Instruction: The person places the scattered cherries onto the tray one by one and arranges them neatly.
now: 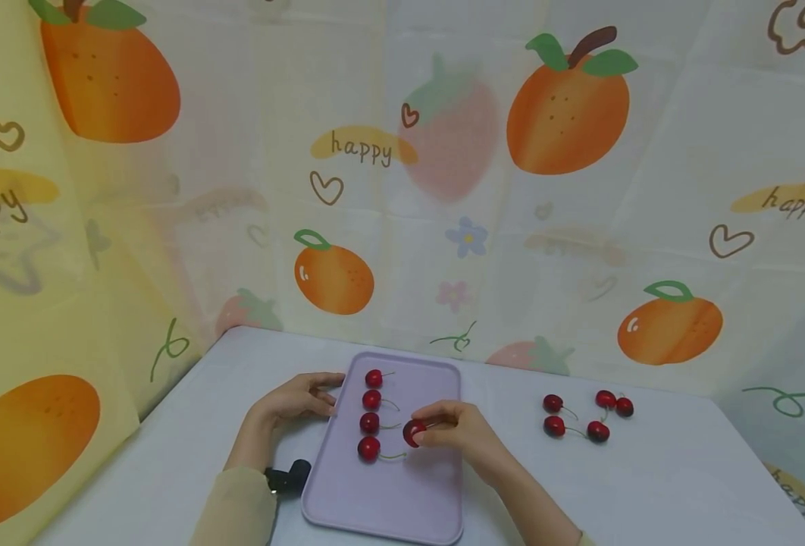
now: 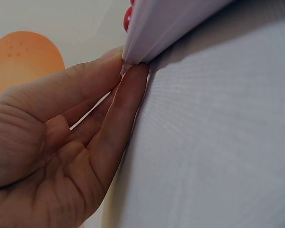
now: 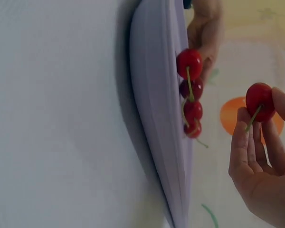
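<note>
A lilac tray (image 1: 409, 500) lies on the white table with a column of several red cherries (image 1: 370, 423) on its left half, stems pointing right. My left hand (image 1: 300, 398) is at the tray's left edge; in the left wrist view its thumb and a finger (image 2: 133, 88) pinch the rim. Over the middle of the tray, my right hand (image 1: 453, 432) pinches one dark red cherry (image 1: 413, 433) between thumb and fingertips. The right wrist view shows this held cherry (image 3: 260, 102) above the tray surface, its green stem hanging down.
To the right of the tray, several loose cherries (image 1: 598, 431) with stems lie on the white table (image 1: 648, 485). A black device (image 1: 289, 478) is at my left wrist. A fruit-printed cloth (image 1: 436, 227) hangs behind the table and along its left side.
</note>
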A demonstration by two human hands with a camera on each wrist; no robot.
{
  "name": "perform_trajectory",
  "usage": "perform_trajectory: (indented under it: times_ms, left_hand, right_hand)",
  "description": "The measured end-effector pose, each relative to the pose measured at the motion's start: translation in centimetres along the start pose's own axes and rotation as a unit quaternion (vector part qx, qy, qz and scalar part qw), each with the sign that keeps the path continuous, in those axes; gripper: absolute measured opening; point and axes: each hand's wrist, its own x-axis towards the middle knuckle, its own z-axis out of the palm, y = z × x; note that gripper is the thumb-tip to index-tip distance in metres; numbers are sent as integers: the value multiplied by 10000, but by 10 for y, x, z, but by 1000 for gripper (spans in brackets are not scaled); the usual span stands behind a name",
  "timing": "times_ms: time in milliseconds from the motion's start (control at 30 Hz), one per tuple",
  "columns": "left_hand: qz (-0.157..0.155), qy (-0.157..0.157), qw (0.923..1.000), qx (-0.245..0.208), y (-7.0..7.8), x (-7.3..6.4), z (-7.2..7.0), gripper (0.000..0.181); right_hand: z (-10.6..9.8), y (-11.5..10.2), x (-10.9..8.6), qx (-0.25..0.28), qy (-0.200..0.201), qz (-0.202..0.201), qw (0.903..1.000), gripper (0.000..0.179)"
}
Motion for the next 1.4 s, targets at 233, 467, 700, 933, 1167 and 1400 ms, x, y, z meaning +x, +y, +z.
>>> perform_trajectory:
  times_ms: [233, 467, 700, 933, 1167, 1400]
  left_hand:
    - [-8, 36, 10000, -2, 0, 1, 0, 69]
    - [-37, 65, 9999, 73, 0, 1, 0, 68]
    - [-39, 98, 9998, 181, 3, -1, -1, 68]
    - [-20, 44, 9998, 169, 3, -1, -1, 68]
    - [-2, -20, 9998, 216, 2, 0, -1, 67]
    - [-114, 57, 9998, 179, 3, -1, 0, 67]
  right_hand:
    - [21, -1, 5, 6, -139, -57, 9999, 36]
    - [38, 3, 10, -309, -282, -299, 9987, 31]
    - [51, 2, 14, -603, -313, -264, 9973, 25]
    - [63, 3, 13, -647, -305, -175, 9973, 22]
    - [70, 4, 11, -1018, -278, -244, 9941, 19]
    - [71, 7, 10, -1037, -355, -178, 9938, 20]
